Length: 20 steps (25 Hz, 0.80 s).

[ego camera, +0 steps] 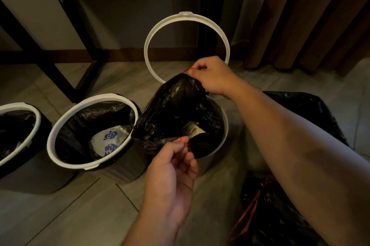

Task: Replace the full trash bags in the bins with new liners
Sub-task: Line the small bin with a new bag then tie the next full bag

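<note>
Left hand (172,167) pinches the thin red drawstring (186,69) at the near lip of the crinkled black plastic trash bag (176,105). Right hand (212,76) pinches the cord at the far lip, higher up. So the bag's mouth stretches near to far between both hands, its body seated in the round pale bin (224,123) directly below. A cinch and a straight lift look next. The hinged white plastic ring (160,25) stands upright behind. Leftward on the grey tiled floor (80,205) sit a lined middle bin (60,125) and a lined far-left bin (30,107). Filled black bags (300,109) lie right. Brown curtain (300,15) hangs at the floor's far right edge; the room is dim.
</note>
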### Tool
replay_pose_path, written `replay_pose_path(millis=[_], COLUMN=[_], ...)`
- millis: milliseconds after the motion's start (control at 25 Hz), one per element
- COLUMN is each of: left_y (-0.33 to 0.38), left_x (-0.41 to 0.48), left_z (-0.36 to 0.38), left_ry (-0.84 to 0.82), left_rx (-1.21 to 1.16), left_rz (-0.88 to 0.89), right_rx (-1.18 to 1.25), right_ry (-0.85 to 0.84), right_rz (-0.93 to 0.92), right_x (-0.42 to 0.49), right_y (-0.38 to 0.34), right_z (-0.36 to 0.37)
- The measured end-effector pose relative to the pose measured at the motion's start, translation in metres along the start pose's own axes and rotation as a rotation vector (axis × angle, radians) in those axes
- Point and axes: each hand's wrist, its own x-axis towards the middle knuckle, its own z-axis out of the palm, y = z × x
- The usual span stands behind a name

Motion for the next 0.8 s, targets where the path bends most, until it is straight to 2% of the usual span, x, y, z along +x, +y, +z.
replay_pose_path(millis=[200,320,600,720,800], left_y=[0.025,0.041,0.082,0.095,0.104], left_x=[-0.002,-0.002,0.012,0.020,0.025], left_z=[0.009,0.018,0.058,0.082,0.092], left_ry=[-0.057,-0.079,-0.208,-0.206,-0.207], left_rx=[0.075,0.170,0.324,0.392,0.430], left_rz=[0.067,0.141,0.163,0.129,0.131], right_rx=[0.096,0.161,0.317,0.289,0.187], right_ry=[0.076,0.064,-0.066,-0.192,-0.278], right_rz=[-0.025,-0.051,-0.142,-0.179,-0.235], right_x=[-0.004,-0.007,-0.020,-0.030,-0.037], right_y=[-0.015,-0.027,-0.055,-0.068,-0.075], right_z=[-0.013,-0.019,-0.030,-0.037,-0.039])
